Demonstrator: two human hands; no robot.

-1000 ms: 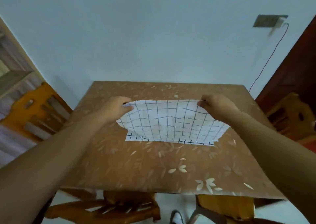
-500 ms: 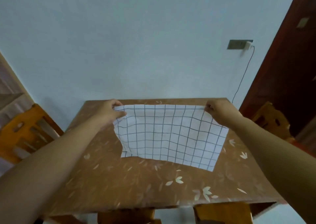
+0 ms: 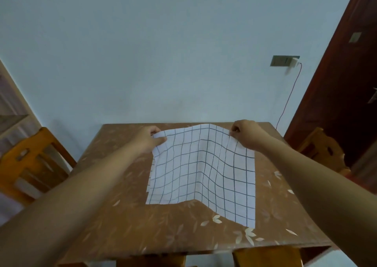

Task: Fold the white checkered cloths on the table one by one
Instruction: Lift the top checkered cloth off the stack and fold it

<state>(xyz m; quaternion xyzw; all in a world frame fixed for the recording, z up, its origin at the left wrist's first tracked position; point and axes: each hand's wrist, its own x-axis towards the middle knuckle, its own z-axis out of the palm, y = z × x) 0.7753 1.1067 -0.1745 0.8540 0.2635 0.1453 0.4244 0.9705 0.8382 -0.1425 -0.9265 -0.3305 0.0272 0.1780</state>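
Pinches with the left hand [image 3: 150,139], fingers curled, the far left corner of the cloth [image 3: 204,171]; pinches the far right corner with the right hand [image 3: 245,135]; holds it spread between them, ridged down the middle, over the table [image 3: 163,230].

The checkered cloth [image 3: 202,171] hides the table [image 3: 122,215] top beneath it and part of the fingers of the left hand [image 3: 148,139] and right hand [image 3: 245,133] pinching its far corners. Left of the table, the left chair [image 3: 30,164] is cut by the frame edge. Right of the table, a forearm hides part of the right chair [image 3: 324,148].
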